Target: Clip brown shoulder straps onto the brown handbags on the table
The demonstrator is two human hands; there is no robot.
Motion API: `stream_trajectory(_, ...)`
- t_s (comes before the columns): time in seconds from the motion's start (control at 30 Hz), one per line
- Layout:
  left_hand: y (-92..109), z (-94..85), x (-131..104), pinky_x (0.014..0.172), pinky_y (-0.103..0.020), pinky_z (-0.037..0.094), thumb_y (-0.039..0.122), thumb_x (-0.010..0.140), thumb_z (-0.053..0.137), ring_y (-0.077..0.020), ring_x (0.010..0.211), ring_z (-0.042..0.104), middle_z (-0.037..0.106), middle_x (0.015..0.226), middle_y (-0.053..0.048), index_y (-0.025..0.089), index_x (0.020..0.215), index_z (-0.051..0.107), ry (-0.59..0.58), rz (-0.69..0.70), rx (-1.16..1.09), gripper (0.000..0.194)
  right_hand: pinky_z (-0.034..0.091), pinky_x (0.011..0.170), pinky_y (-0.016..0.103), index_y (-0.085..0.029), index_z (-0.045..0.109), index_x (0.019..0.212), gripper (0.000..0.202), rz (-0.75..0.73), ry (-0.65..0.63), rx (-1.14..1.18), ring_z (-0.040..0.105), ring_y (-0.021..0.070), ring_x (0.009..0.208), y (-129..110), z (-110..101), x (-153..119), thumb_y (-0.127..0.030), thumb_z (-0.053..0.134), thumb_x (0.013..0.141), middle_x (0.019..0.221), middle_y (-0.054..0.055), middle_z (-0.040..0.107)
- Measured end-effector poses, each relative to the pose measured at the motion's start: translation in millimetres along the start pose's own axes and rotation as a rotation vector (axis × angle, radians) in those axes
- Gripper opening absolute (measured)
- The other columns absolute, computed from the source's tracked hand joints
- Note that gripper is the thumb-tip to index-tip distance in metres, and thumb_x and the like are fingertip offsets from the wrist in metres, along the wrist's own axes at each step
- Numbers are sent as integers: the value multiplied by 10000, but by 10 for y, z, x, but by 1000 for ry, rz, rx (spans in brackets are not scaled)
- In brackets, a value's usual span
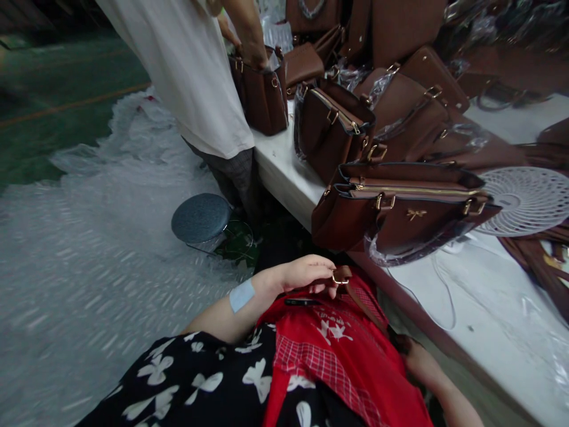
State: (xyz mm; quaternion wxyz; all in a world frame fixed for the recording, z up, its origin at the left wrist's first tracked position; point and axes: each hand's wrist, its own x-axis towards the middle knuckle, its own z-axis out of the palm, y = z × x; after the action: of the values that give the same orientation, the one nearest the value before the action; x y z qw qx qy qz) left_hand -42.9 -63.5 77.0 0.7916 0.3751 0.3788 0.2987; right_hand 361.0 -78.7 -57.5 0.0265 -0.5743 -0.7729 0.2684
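Over the red apron (pixel 340 332), my left hand (pixel 311 274) pinches the end of a brown strap (pixel 362 303) beside its gold buckle (pixel 340 280). From there the strap slants down across the apron toward my right hand (pixel 415 356). That hand is closed at the strap's lower part, low at the right, in shadow; its fingertips are partly hidden. Just beyond my hands, a brown handbag (pixel 400 207) with a gold zip and a gold bow ornament sits on the table's near edge, its handle wrapped in clear plastic.
More brown handbags (pixel 333 127) crowd the white table (pixel 484 284). A white woven basket (pixel 524 198) lies at the right, a thin white cable (pixel 453 311) nearby. At the left are a round stool (pixel 202 216) and heaped clear plastic (pixel 89 284). A co-worker (pixel 195 77) reaches into another bag (pixel 262 98).
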Motion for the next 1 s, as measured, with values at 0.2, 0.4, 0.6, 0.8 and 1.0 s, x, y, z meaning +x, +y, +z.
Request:
stream_trajectory(0.2,-238,80,260,433,-190,390,223,837,454,-86,456,493,671,651,-18,151,720,630,-113,-141,179,224,556,844,342,-232,470,1360,469,-343,-45,332,653,213,1008,-1286,-609,302,-320,523,903,1272,110,611)
stream_trajectory(0.4,-325,52,281,533,-264,464,262,859,516,-147,539,589,674,674,-32,163,733,669,-156,-58,179,222,539,780,332,-206,612,1026,160,-501,-63,321,649,206,867,-1903,-649,430,-306,545,919,956,76,678)
stream_trajectory(0.6,-229,-256,149,871,-273,470,280,855,613,-170,964,618,694,1045,-73,151,1014,659,490,240,444,210,536,763,305,-189,599,954,203,-273,72,625,640,197,846,-1557,-524,498,-385,555,923,953,80,674)
stream_trajectory(0.8,-481,-246,-8,631,-238,416,442,967,385,-122,589,522,559,593,-6,169,646,573,877,298,571,462,539,802,333,-207,631,1124,294,-64,96,973,641,217,918,-1409,-495,430,-415,561,927,1026,85,684)
stream_trajectory(1.0,-694,-62,42,966,-348,442,457,887,564,-244,1122,598,647,1242,-145,144,1206,628,255,214,654,452,533,663,355,-195,664,1118,369,29,-58,1297,600,194,697,-1543,-435,402,-478,549,910,921,87,686)
